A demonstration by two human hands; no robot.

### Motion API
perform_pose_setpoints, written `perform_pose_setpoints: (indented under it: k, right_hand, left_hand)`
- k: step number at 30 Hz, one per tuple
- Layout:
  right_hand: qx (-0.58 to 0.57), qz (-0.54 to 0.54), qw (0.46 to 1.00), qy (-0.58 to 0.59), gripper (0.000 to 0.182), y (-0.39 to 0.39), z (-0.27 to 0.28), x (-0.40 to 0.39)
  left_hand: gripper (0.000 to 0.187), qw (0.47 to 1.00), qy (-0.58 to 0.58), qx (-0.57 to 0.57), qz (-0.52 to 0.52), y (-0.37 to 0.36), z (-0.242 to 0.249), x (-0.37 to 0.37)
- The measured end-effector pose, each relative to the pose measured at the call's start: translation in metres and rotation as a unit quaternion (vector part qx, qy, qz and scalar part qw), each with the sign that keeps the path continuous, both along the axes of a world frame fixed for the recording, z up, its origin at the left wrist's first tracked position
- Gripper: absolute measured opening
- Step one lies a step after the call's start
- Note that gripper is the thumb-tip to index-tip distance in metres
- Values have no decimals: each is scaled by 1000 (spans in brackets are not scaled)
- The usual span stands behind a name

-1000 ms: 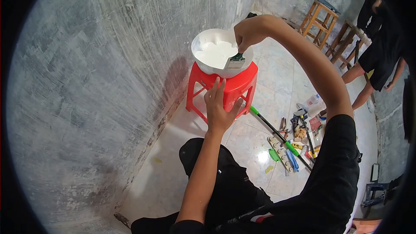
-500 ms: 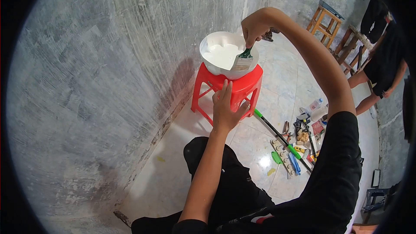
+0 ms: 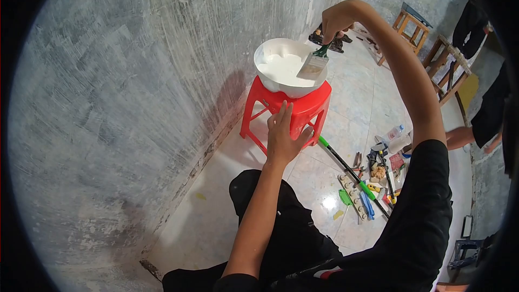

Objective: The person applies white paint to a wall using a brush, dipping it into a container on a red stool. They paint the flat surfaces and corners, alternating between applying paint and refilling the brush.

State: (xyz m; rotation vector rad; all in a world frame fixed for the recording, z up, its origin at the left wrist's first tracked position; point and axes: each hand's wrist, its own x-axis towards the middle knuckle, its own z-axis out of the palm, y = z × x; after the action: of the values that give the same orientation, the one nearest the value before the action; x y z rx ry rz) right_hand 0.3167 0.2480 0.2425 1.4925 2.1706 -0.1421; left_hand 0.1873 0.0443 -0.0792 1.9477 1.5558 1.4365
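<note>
My right hand (image 3: 339, 22) grips the green handle of a wide paintbrush (image 3: 314, 66), its bristles pointing down over the right rim of a white basin (image 3: 277, 86). White paint (image 3: 282, 68) fills the lower part of the basin. The basin stands on a red plastic stool (image 3: 308, 104) close to the wall. Against the near side of the stool, just under the basin, my left hand (image 3: 284, 138) is held with its fingers stretched out and nothing in it.
A grey, streaky wall (image 3: 135, 103) rises on the left. Beside the stool, a green and black pole (image 3: 346, 165) lies on the tiled floor near scattered tools (image 3: 378, 173). Wooden stools (image 3: 413, 32) stand at the back right, and another person (image 3: 486, 111) is at the right edge.
My right hand has lifted the paintbrush up and to the right, toward the basin's rim. My left hand has barely moved. The other person has shifted right.
</note>
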Motion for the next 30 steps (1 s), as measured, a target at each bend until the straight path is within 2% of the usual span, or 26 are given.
perform_pose_setpoints:
  k: [4,6,10,12,24,30]
  right_hand:
    - [57,19,998,21,23,0,-3,10]
    - [37,152,983,101,26,5,-13,14]
    - [33,180,978,99,33,-12,-20,5]
    - [7,215,975,58,36,-23,-18,-4]
    - [-13,283,958,49,35,-41,-37,-27]
    - [-25,240,970,35,32,-33,-30,-29]
  left_hand:
    - [84,1000,-15,-3,-2,-3,3,-1]
    - [84,1000,-22,-5,-1,-2,3,-1]
    - [83,1000,11,21,14,0,0,0]
    - [83,999,21,30,16,0,0,0]
    - [97,998,6,62,-17,10,2,8]
    - [100,997,0,72,-19,12,2,11]
